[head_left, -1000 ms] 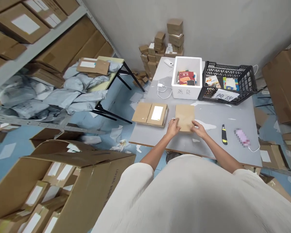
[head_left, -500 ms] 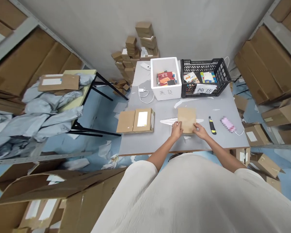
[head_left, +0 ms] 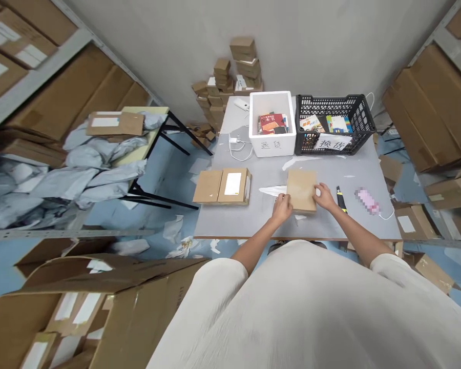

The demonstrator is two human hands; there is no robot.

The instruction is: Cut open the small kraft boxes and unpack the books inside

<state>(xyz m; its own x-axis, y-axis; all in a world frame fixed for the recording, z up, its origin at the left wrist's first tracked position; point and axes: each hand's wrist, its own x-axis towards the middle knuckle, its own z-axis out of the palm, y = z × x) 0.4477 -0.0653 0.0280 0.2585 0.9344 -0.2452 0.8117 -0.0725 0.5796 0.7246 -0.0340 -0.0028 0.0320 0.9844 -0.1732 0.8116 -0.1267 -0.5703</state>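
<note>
A small brown cardboard box (head_left: pixel 301 188) lies flat on the grey table in front of me. My left hand (head_left: pixel 282 207) is closed on its lower left edge, fingers curled and a ring showing. On the opposite side, my right hand (head_left: pixel 324 196) pinches the box's right edge between thumb and fingers. Just right of that hand lies a black and yellow box cutter (head_left: pixel 341 199). Farther left on the table rest two brown cardboard boxes side by side, a plain one (head_left: pixel 207 186) and one with a white label (head_left: pixel 233 183).
At the table's back stand a white foam box (head_left: pixel 272 145) and a black plastic crate (head_left: pixel 335 145), both holding books. A blurred pink object (head_left: pixel 367 201) with a white cable lies at right. Grey parcels (head_left: pixel 72 179) crowd the left side; a large open carton (head_left: pixel 153 302) stands lower left.
My right hand has moved up along the box's right edge. My left hand stays at the lower left edge. The whole view has shifted, so things appear farther right.
</note>
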